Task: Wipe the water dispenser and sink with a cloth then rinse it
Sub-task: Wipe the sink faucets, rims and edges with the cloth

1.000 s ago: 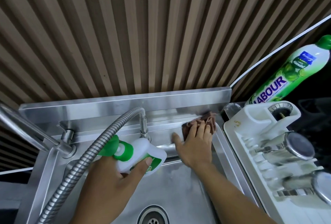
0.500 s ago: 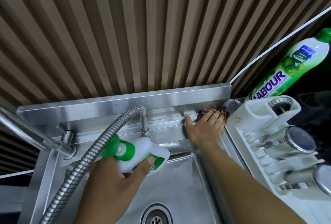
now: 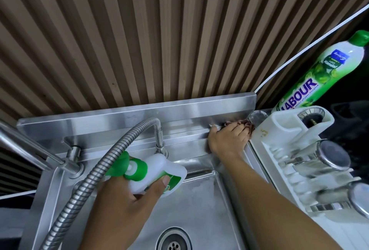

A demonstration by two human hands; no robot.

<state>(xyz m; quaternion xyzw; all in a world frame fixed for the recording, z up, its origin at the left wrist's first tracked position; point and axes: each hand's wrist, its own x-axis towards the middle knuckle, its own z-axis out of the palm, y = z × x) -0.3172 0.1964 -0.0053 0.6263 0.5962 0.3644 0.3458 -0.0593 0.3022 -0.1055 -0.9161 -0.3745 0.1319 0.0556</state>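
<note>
- Cloth (image 3: pixel 242 124): nearly all buried under the right hand (image 3: pixel 227 139); only brown scraps peek out, and whether the fingers grip or just press, can't tell.
- Spray bottle (image 3: pixel 159 169): label half covered by the left hand (image 3: pixel 123 205), unreadable.
- Drain (image 3: pixel 173 239): clipped by the bottom edge.
- Dish soap bottle (image 3: pixel 327 70): base hidden behind the white rack (image 3: pixel 279 127).
- Steel cups (image 3: pixel 329 155): the lower ones blur off the right edge.

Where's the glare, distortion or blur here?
Head view: wide-angle lens fans out the brown slatted wall panel; soft glare streaks the backsplash of the stainless steel sink; area behind the green-capped LABOUR soap bottle is near black; right hand pressing the brown cloth looks soft, left hand gripping the white plastic bottle reads clearly.
</note>
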